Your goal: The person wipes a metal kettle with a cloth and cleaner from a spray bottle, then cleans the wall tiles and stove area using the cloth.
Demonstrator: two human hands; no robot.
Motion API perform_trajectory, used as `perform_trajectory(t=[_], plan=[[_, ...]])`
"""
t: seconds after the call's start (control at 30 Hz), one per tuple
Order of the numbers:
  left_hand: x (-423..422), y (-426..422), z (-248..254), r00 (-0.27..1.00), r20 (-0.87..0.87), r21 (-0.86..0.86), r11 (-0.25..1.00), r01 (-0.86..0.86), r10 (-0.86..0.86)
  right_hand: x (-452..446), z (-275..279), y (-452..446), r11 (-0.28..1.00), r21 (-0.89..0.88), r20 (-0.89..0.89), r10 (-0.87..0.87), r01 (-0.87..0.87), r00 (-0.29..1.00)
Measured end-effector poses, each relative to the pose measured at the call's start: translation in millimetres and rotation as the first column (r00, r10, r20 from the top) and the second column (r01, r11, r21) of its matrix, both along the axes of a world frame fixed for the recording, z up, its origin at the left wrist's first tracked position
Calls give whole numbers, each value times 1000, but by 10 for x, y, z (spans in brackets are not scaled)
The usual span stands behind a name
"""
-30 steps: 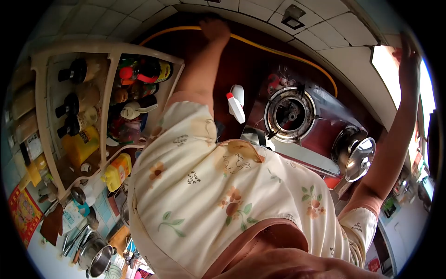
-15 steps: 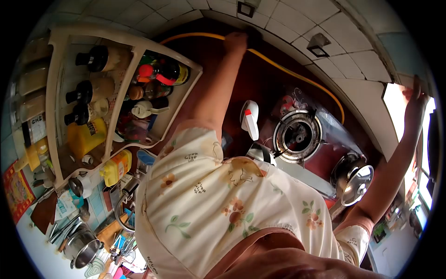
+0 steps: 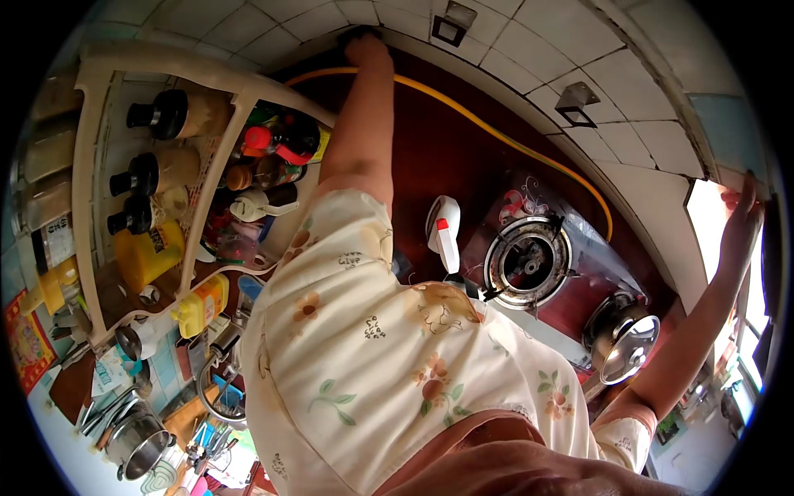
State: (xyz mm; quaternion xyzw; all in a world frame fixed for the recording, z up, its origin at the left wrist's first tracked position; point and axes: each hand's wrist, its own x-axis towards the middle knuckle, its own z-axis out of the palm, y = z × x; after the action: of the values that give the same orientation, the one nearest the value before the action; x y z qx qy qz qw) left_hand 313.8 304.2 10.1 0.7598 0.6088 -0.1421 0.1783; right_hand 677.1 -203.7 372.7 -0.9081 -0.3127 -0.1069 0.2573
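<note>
My left hand reaches far over the dark red countertop to the back edge by the tiled wall. Its fingers are closed on a dark cloth, which is mostly hidden and hard to make out. The yellow gas hose runs across the counter just below this hand. Out at the far right, my right hand is raised against the edge of the wall by the bright window, fingers stretched and holding nothing.
A gas stove stands on the counter, with a lidded pot beside it. Left of the burner is a white and red handled item. A beige rack with jars and bottles fills the left side. Two hooks are on the wall.
My left hand has moved left along the back of the counter, with the dark cloth in it. My right hand stays by the window edge. The view has shifted slightly.
</note>
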Motion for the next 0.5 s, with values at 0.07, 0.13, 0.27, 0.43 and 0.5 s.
perform_trajectory(t=[0.07, 0.13, 0.27, 0.43, 0.5], plan=[[164, -101, -423, -218, 775, -594, 565, -572, 593, 7, 43, -7, 999, -39, -13, -11, 11, 1000], [96, 173, -947, -308, 814, -579, 643, -502, 492, 63, 24, -59, 998, -57, -12, -40, 39, 999], [-172, 90, -68, 917, 336, 33, 971, -237, 213, -10, 28, 3, 999, -4, -10, -34, 34, 999], [-278, -80, 198, 996, -85, 139, 990, 34, -22, 197, 40, -112, 994, -86, -45, -73, 69, 996], [-443, 151, -3, 983, -178, 104, 994, -28, 47, 209, 43, -133, 991, -112, -49, -79, 73, 996]])
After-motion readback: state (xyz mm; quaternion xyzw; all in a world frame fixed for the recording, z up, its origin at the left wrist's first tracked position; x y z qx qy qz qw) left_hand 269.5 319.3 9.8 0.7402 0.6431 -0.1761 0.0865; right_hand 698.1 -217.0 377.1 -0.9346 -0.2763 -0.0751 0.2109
